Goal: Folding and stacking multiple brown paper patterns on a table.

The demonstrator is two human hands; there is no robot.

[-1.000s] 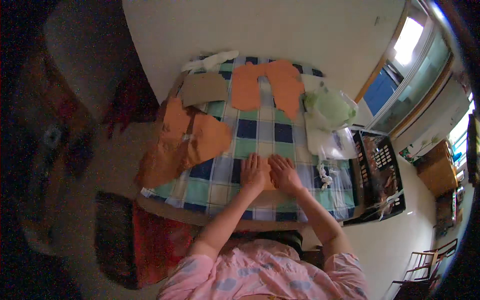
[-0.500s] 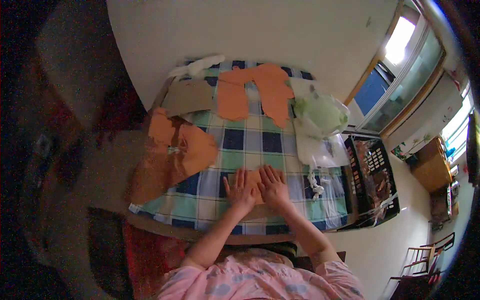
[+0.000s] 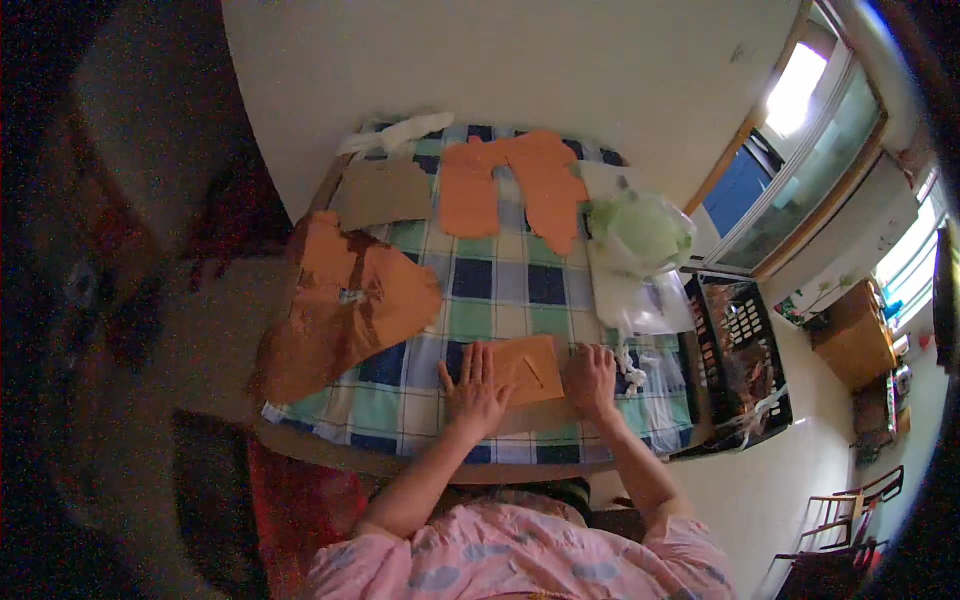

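Observation:
A flat orange rectangle (image 3: 535, 352), which may be leather or paper, lies near the front edge of the cloth-covered table. A short thin dark line, a slit or a slim object, shows on it. Beneath its near edge is a brown strip (image 3: 530, 417). My left hand (image 3: 476, 396) rests flat with spread fingers over the rectangle's left side. My right hand (image 3: 592, 380) is just off the right edge, its fingers curled down toward the cloth. Whatever those fingers hold, if anything, is hidden. A white knotted cord (image 3: 631, 370) lies right beside it.
Irregular orange sheets lie at the far middle (image 3: 470, 205) and left (image 3: 385, 295). A brown board (image 3: 385, 195) sits at the far left. On the right are a clear bag with something pale green (image 3: 640, 235) and a black crate (image 3: 745, 330). A checked cloth (image 3: 475, 285) covers the table.
My right hand has lifted off the orange rectangle and shifted right, its fingers now curled. The rectangle, mostly covered before, shows more. My left hand stays flat on its left side.

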